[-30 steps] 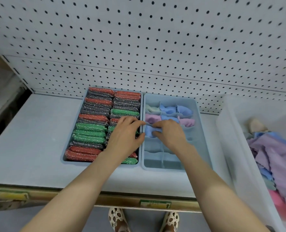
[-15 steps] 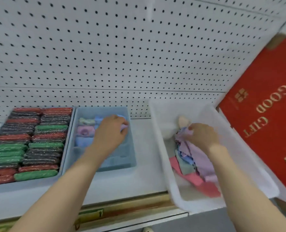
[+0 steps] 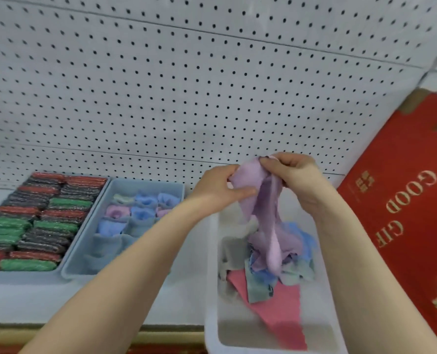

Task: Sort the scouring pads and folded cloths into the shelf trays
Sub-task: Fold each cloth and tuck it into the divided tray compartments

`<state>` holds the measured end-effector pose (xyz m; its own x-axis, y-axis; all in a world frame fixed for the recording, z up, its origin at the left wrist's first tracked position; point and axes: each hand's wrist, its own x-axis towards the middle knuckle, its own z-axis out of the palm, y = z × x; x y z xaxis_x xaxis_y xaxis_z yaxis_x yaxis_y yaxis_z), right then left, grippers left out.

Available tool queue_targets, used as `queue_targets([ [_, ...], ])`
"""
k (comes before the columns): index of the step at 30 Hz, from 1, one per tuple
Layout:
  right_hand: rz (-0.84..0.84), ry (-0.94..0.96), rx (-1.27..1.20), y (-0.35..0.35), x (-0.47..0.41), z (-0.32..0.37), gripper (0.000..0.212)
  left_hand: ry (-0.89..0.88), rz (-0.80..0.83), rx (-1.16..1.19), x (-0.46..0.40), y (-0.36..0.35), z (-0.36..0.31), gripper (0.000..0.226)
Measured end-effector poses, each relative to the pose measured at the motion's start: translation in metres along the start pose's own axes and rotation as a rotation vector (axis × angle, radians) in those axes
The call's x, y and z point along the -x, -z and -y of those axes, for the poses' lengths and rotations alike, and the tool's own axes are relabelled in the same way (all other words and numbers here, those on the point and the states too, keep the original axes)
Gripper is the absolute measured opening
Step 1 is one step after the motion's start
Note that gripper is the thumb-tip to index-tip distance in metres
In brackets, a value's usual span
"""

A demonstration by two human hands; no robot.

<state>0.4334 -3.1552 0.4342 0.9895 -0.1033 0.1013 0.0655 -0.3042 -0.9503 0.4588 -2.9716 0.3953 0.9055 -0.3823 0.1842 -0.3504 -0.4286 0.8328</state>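
Observation:
A lilac cloth point(image 3: 266, 213) hangs above the white bin point(image 3: 211, 290), held up by both hands. My left hand point(image 3: 222, 187) pinches its left upper edge and my right hand point(image 3: 294, 172) grips its top. Below it in the bin lies a heap of loose cloths point(image 3: 276, 277) in pink, blue, grey-green and purple. To the left stands the blue divided tray point(image 3: 71, 264) with folded cloths point(image 3: 138, 210) in its back cells. Further left, a tray of scouring pads point(image 3: 33, 221) in red, green and dark grey is packed in two rows.
A white pegboard wall point(image 3: 186, 85) backs the shelf. A red carton point(image 3: 404, 213) printed GOOD GIFT leans at the right, close to my right forearm. The shelf's front edge point(image 3: 161, 338) carries a yellowish rail.
My left hand left the divided tray and moved right to join my right hand. Both lifted the lilac cloth out of the white bin. The view swung right.

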Motion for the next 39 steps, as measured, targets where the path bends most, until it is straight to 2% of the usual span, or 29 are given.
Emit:
queue_targets([
  [3, -0.065, 0.024, -0.079, -0.001, -0.008, 0.020, 0.025, 0.015, -0.044, 0.225, -0.007, 0.028, -0.008, 0.017],
  [5, -0.061, 0.029, -0.042, 0.003, -0.011, 0.030, 0.022, -0.016, -0.122, 0.358, -0.005, 0.053, -0.016, 0.013],
  [7, 0.132, 0.076, 0.022, -0.001, -0.008, 0.042, 0.008, -0.063, -0.152, 0.359, -0.005, 0.073, -0.024, 0.012],
  [9, 0.283, 0.125, 0.020, -0.016, -0.007, 0.056, 0.028, -0.126, -0.159, 0.313, -0.006, 0.086, -0.034, 0.009],
  [10, 0.277, 0.155, 0.006, -0.026, -0.009, 0.063, 0.032, -0.159, -0.175, 0.291, -0.006, 0.091, -0.040, 0.010],
  [13, 0.128, 0.224, -0.125, -0.051, -0.018, 0.086, 0.011, -0.196, -0.190, 0.202, -0.001, 0.108, -0.044, 0.006],
  [15, 0.029, 0.234, -0.194, -0.053, -0.025, 0.092, 0.008, -0.111, -0.139, 0.156, 0.007, 0.125, -0.031, 0.022],
  [17, -0.033, 0.221, -0.245, -0.050, -0.030, 0.092, 0.008, 0.017, -0.107, 0.134, 0.017, 0.141, -0.010, 0.024],
  [21, -0.101, 0.150, -0.261, -0.057, -0.032, 0.084, 0.030, 0.102, -0.219, 0.046, 0.034, 0.170, 0.025, 0.012],
  [22, -0.059, 0.135, -0.287, -0.056, -0.030, 0.082, 0.036, 0.115, -0.230, 0.080, 0.037, 0.176, 0.031, 0.013],
  [24, 0.096, 0.136, -0.357, -0.049, -0.025, 0.079, 0.044, 0.140, -0.172, 0.302, 0.043, 0.193, 0.038, 0.018],
  [26, 0.247, 0.169, -0.435, -0.042, -0.018, 0.079, 0.033, 0.159, -0.051, 0.636, 0.049, 0.212, 0.043, 0.025],
  [28, 0.239, 0.144, -0.467, -0.048, -0.018, 0.079, 0.025, 0.187, -0.005, 0.833, 0.054, 0.226, 0.049, 0.030],
  [30, 0.061, 0.068, -0.323, -0.065, -0.030, 0.070, 0.025, 0.312, -0.118, 0.783, 0.052, 0.226, 0.057, 0.028],
  [32, -0.124, 0.003, -0.087, -0.088, -0.037, 0.060, 0.033, 0.464, -0.356, 0.587, 0.047, 0.215, 0.063, 0.016],
  [33, -0.169, 0.002, -0.036, -0.100, -0.037, 0.057, 0.036, 0.484, -0.461, 0.525, 0.045, 0.208, 0.065, 0.010],
  [35, -0.136, 0.095, -0.034, -0.126, -0.030, 0.055, 0.050, 0.399, -0.538, 0.513, 0.041, 0.192, 0.061, 0.008],
  [39, -0.040, 0.297, -0.031, -0.170, -0.011, 0.063, 0.046, 0.196, -0.536, 0.457, 0.036, 0.165, 0.035, 0.006],
])
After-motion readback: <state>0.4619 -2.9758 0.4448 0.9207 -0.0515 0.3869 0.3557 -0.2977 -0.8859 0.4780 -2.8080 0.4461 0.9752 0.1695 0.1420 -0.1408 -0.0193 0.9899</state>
